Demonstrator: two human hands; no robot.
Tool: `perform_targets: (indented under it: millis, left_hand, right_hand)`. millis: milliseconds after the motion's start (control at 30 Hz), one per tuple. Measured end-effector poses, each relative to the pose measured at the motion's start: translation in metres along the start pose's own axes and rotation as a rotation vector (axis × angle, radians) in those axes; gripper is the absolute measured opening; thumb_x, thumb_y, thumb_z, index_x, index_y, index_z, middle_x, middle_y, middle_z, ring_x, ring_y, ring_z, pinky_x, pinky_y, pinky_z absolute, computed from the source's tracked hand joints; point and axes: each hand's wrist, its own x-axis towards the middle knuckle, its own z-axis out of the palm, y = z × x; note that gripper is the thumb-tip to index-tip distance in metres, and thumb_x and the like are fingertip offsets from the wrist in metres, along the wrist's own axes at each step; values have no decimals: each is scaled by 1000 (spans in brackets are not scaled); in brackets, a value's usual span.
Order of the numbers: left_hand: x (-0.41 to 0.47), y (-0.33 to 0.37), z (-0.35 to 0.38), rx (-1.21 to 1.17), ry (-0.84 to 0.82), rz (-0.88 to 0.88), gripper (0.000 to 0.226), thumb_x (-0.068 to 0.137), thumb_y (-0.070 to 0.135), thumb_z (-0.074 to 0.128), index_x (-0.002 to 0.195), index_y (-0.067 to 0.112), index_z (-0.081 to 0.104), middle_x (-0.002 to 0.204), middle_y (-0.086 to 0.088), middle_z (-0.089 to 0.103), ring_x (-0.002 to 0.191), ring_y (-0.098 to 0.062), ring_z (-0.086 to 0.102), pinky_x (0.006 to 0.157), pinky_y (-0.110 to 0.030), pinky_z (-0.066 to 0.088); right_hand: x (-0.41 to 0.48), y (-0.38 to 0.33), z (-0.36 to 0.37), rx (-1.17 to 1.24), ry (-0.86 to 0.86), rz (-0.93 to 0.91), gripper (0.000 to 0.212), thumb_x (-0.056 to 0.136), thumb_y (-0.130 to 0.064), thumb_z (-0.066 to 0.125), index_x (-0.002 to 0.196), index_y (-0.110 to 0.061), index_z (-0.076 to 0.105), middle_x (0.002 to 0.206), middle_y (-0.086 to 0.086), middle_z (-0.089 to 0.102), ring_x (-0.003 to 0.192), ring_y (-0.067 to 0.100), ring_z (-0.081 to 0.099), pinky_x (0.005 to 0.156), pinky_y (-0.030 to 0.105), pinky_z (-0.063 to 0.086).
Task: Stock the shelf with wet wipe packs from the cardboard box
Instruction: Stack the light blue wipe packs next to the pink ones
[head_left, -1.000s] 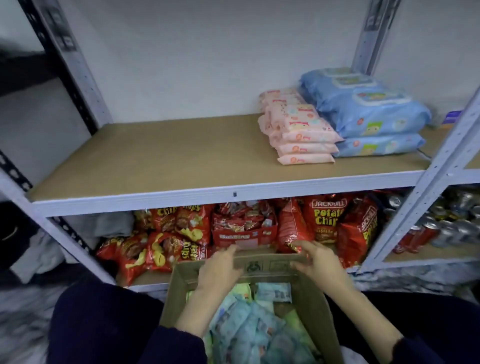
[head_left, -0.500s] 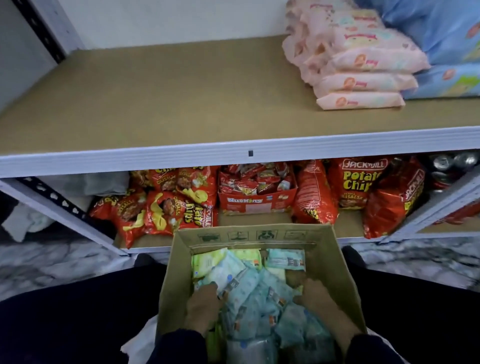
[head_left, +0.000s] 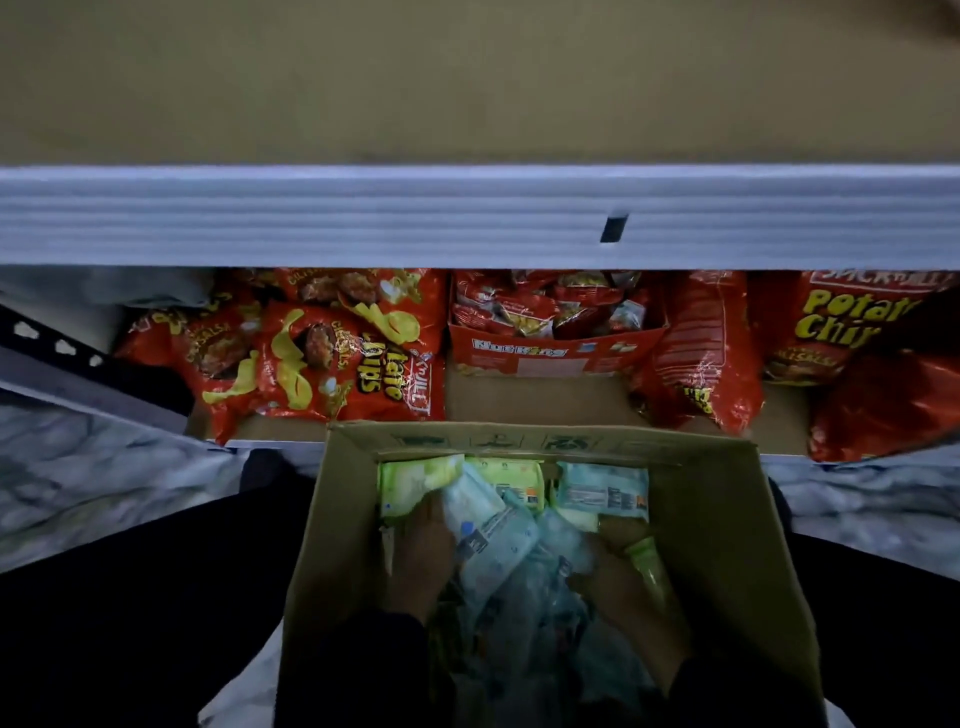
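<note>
Looking straight down into an open cardboard box (head_left: 727, 525), near and centre, its far wall close to the front edge of the lower shelf (head_left: 576, 400). Lying inside, loose and at odd angles, wet wipe packs (head_left: 498, 535): pale blue ones heaped in the middle, a green pack (head_left: 415, 480) in the far left corner, a second green pack (head_left: 511, 478) just beside it, a blue pack (head_left: 605, 491) lying label-up in the far right corner.

Left grip (head_left: 421, 556) down in the box on the left of the heap, back of the hand up, fingertips hidden under a blue pack near the first green one; cannot tell whether closed on anything. Right grip (head_left: 618, 587) down on the right of the heap among the blue packs, with a third green pack (head_left: 647, 564) just beside it toward the box's right wall; fingers lost in the gloom, so cannot tell whether apart or clamped. Dark sleeves (head_left: 363, 670) at both wrists.

Beyond the box, on the lower shelf: red chip bags (head_left: 332, 358) at left, a red carton (head_left: 550, 358) of small snack packets in the middle, potato chip bags (head_left: 852, 322) at right. Above these, the pale metal rail (head_left: 363, 218) of the upper shelf (head_left: 467, 78), running left to right, and past it that shelf's brown board. Marbled floor (head_left: 78, 467) on either side of the box.
</note>
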Motion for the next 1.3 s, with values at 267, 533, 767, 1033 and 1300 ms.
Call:
perform_targets:
  millis: [267,533,767,1033,1300]
  left_hand:
    - [-11,0,-6,140,240,34,46,84,22,62,127,13,47,127,-6,48,119,-26,47,94,-34,38]
    - [-21,-6,8,-166,39,207,74,77,42,70,140,20,37,144,-1,33,131,-18,37,103,-21,30]
    - [-4,-12,2,-63,-68,97,93,72,35,77,146,22,23,155,-1,14,142,-20,17,112,-26,21]
    - [-6,-22,-6,-48,-202,130,92,61,47,72,138,15,33,137,-6,30,131,-21,32,102,-26,33]
    - [-38,-23,-16,-265,-260,28,64,63,45,71,114,18,45,113,3,53,106,-13,52,88,-26,47]
  right_hand:
    - [2,-1,-24,-332,292,-97,46,80,-13,61,125,-11,51,129,13,50,116,32,49,93,34,39]
    - [-11,-7,-14,88,285,-55,31,90,-34,55,82,-9,70,74,14,68,76,28,65,63,29,47]
    - [21,9,-6,-156,46,-99,102,61,-36,83,140,-1,29,143,15,36,131,27,35,103,29,34]
    - [27,2,-4,155,54,-14,69,68,-13,81,127,-5,47,125,13,57,110,24,55,82,25,45]
    - [-9,-11,-5,53,52,31,50,67,-15,81,112,-5,63,119,12,63,110,24,59,84,25,45]
